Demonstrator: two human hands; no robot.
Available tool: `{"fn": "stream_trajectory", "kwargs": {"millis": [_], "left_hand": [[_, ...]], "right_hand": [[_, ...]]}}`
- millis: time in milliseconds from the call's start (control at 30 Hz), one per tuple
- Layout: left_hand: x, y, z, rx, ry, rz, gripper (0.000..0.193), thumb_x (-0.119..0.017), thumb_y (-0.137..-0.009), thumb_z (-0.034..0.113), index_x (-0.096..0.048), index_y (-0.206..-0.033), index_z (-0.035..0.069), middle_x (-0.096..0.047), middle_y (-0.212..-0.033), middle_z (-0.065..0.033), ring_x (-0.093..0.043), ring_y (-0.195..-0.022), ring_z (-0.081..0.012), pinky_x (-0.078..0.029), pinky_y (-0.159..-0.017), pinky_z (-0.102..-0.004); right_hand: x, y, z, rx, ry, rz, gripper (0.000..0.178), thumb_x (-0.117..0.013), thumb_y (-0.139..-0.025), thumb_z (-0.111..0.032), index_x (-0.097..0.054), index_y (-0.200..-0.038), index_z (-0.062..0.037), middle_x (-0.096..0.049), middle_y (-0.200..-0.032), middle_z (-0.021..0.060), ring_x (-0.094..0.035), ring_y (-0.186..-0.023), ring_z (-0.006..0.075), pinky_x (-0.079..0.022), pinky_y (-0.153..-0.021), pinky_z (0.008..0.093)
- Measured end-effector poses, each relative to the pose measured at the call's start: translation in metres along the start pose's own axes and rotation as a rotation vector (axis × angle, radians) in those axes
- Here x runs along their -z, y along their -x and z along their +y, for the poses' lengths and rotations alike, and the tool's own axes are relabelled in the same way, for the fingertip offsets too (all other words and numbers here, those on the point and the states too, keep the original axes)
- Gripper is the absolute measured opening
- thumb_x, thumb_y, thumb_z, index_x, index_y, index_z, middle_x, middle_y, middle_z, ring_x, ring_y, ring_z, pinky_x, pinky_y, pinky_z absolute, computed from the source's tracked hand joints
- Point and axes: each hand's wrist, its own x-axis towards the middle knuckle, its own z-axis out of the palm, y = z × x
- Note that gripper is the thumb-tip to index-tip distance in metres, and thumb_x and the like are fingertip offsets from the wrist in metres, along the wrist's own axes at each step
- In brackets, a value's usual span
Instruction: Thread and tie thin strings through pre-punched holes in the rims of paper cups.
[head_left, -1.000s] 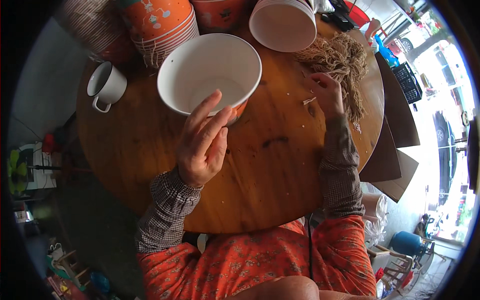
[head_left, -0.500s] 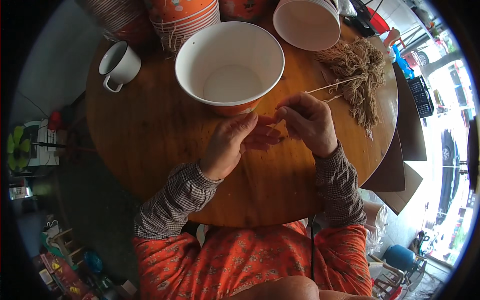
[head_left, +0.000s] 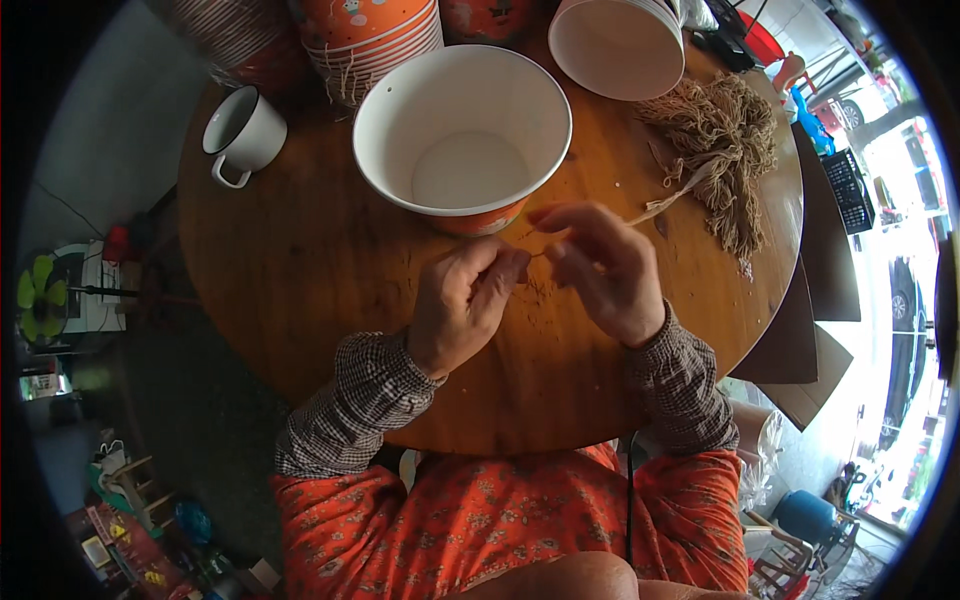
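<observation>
My left hand point(head_left: 462, 305) is closed, with thumb and forefinger pinching a thin tan string point(head_left: 538, 254) near the table's middle. That string runs on to my right hand point(head_left: 605, 270), whose curled fingers are around it and smeared by motion. From behind the right hand, strands lead to a loose bundle of tan string point(head_left: 722, 150) on the right of the table. Just beyond my hands stands a big paper bucket point(head_left: 462, 120), white inside and orange outside, with a small hole near its rim. Neither hand touches it.
A white enamel mug point(head_left: 250, 135) stands at the left of the round wooden table point(head_left: 300, 270). Stacked orange paper buckets point(head_left: 370, 45) are at the back, and another white-lined stack point(head_left: 615, 50) lies tipped at back right. Cardboard point(head_left: 800, 330) sits beyond the right edge.
My left hand has gone from loosely spread fingers to a tight pinch on the string. The right hand has shifted slightly down, fingers lifting, and the strands to the bundle have slackened.
</observation>
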Motion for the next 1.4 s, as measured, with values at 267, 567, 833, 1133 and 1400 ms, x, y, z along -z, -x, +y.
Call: {"fn": "stream_trajectory", "kwargs": {"millis": [267, 567, 833, 1133, 1400], "left_hand": [[0.002, -0.003, 0.005, -0.216, -0.233, 0.074, 0.009, -0.059, -0.091, 0.004, -0.055, -0.084, 0.0, -0.055, -0.071, -0.0101, -0.055, -0.06, -0.0229, -0.044, -0.054, -0.0317], [0.0, -0.005, 0.005, -0.304, -0.254, 0.072, 0.008, -0.059, -0.087, -0.004, -0.056, -0.092, 0.001, -0.057, -0.085, -0.0122, -0.058, -0.074, -0.0263, -0.048, -0.064, -0.0319], [0.003, -0.01, 0.003, -0.462, -0.419, 0.122, 0.01, -0.063, -0.086, -0.003, -0.059, -0.094, 0.0, -0.061, -0.087, -0.012, -0.06, -0.078, -0.0265, -0.05, -0.069, -0.0337], [0.002, -0.01, 0.001, -0.589, -0.557, 0.183, 0.018, -0.065, -0.085, 0.0, -0.061, -0.102, 0.002, -0.063, -0.093, -0.0106, -0.06, -0.085, -0.0275, -0.048, -0.078, -0.0379], [0.004, -0.03, 0.004, -0.546, -0.997, 0.279, 0.029, -0.072, -0.08, 0.01, -0.064, -0.109, 0.01, -0.065, -0.093, -0.001, -0.061, -0.088, -0.0195, -0.04, -0.088, -0.0366]], "right_hand": [[-0.005, 0.004, -0.001, 0.003, -0.004, -0.108, 0.017, -0.067, -0.087, -0.011, -0.059, -0.099, -0.0015, -0.062, -0.079, 0.0036, -0.058, -0.068, 0.0089, -0.048, -0.063, 0.0244], [-0.005, 0.005, -0.001, 0.023, -0.008, -0.059, 0.014, -0.068, -0.084, -0.008, -0.06, -0.093, -0.0019, -0.06, -0.074, 0.0035, -0.056, -0.066, 0.0075, -0.047, -0.06, 0.0247], [-0.005, 0.006, 0.004, 0.047, 0.012, -0.038, 0.011, -0.068, -0.085, -0.006, -0.061, -0.092, -0.0011, -0.06, -0.073, 0.0021, -0.056, -0.065, 0.0072, -0.046, -0.059, 0.0238], [-0.002, 0.007, 0.005, 0.08, -0.055, -0.019, 0.011, -0.067, -0.088, -0.008, -0.061, -0.095, -0.0018, -0.06, -0.075, -0.001, -0.054, -0.064, 0.0047, -0.045, -0.058, 0.0208], [-0.003, -0.005, 0.016, -0.081, -0.613, 0.21, 0.011, -0.061, -0.093, -0.011, -0.057, -0.095, -0.001, -0.063, -0.089, 0.0029, -0.064, -0.077, 0.0098, -0.052, -0.061, 0.022]]}}
